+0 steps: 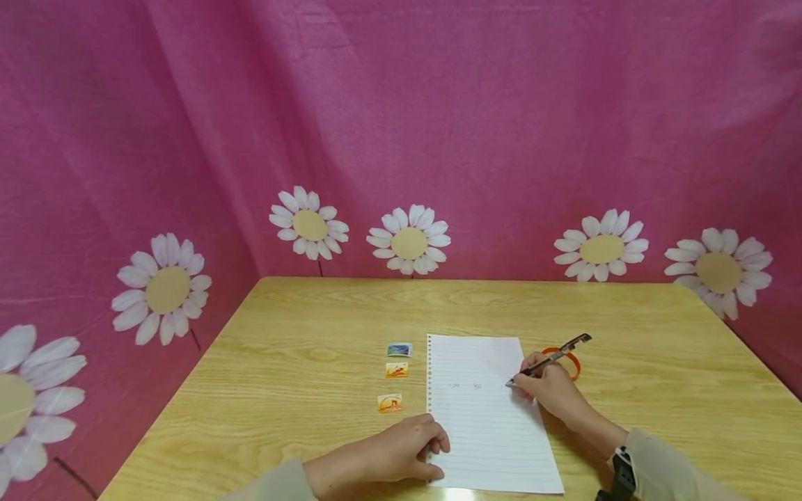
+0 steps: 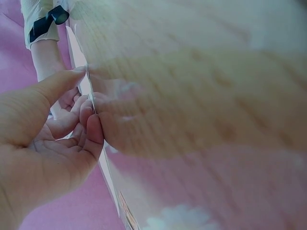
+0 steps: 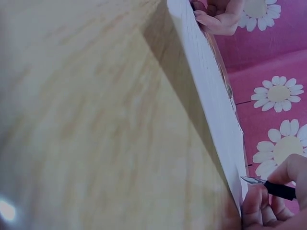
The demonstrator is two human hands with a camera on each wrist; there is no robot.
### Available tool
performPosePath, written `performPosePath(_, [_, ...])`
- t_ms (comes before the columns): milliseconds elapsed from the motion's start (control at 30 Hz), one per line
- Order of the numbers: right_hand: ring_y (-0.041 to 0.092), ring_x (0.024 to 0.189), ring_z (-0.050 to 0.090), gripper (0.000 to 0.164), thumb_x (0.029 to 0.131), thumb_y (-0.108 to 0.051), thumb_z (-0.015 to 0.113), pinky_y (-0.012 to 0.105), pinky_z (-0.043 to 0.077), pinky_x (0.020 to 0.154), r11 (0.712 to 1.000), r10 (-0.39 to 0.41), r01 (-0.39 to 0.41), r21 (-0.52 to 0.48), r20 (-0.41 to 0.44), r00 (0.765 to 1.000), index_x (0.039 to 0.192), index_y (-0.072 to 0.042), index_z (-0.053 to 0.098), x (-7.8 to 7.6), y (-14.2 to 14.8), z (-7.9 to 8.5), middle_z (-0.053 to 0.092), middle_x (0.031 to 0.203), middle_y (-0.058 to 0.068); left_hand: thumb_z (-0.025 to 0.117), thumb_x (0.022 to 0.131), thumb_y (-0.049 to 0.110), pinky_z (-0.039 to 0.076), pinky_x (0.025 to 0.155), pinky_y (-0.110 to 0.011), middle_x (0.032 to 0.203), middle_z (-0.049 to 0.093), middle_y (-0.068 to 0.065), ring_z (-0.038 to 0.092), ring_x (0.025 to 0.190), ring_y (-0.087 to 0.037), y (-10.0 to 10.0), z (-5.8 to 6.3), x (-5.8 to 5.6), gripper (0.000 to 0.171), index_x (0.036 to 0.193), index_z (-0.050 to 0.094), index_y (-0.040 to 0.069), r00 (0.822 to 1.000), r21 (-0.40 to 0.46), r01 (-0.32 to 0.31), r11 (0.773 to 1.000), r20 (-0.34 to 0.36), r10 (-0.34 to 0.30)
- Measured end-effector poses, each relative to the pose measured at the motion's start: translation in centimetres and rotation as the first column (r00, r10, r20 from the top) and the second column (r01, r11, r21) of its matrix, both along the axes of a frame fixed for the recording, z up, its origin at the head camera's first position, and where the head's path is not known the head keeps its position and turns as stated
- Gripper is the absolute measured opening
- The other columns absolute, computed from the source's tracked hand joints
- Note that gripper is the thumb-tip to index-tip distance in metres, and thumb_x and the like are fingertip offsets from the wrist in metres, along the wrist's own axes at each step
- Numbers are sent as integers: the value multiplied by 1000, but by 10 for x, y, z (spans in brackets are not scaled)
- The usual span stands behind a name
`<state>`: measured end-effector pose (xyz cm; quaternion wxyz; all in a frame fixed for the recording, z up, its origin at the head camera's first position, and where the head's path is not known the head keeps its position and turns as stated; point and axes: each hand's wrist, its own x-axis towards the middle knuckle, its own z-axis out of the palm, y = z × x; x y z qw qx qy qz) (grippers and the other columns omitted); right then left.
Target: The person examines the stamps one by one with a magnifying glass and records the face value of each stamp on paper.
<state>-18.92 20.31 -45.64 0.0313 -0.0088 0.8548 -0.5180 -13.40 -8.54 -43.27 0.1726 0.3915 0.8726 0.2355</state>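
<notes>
A lined sheet of paper with holes along its left edge lies on the wooden table. My right hand pinches a black pen, its tip touching the sheet near the right edge. In the right wrist view the pen's metal tip shows against the paper. Faint handwritten numbers, among them what looks like 80, stand in a row left of the tip. My left hand rests across the sheet's lower left edge, fingers bent loosely and thumb apart from them.
Three small stamp-like pictures lie left of the sheet: a blue one, an orange one and another orange one. Behind my right hand lies an orange-red ring. A pink curtain with daisies hangs beyond the table.
</notes>
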Motion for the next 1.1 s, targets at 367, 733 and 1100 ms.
performPosePath(367, [9,63,53,17,85,-6,63,22,49,57,999,36,-36,3,8,999,96,1,52,-3,3,2,55,72,1,74,87,20,41,74,-8,90,51,10,39,76,7,1,5,-2,23,104,62,11,1000,-24,-6,1000,-30,5])
performPosePath(733, [9,62,52,17,84,-5,62,22,47,57,998,56,-56,8,10,998,95,0,50,1,3,0,53,71,0,74,88,19,41,73,-8,90,52,9,39,76,8,1,0,2,23,104,62,10,1000,-1,0,1000,1,0])
performPosePath(1100, [9,58,52,16,85,-7,61,23,46,52,1000,-29,29,6,19,999,96,0,52,2,6,-2,55,67,0,74,87,18,42,75,-8,91,52,9,40,77,8,2,1,2,22,105,62,10,1000,-2,-15,1000,9,15])
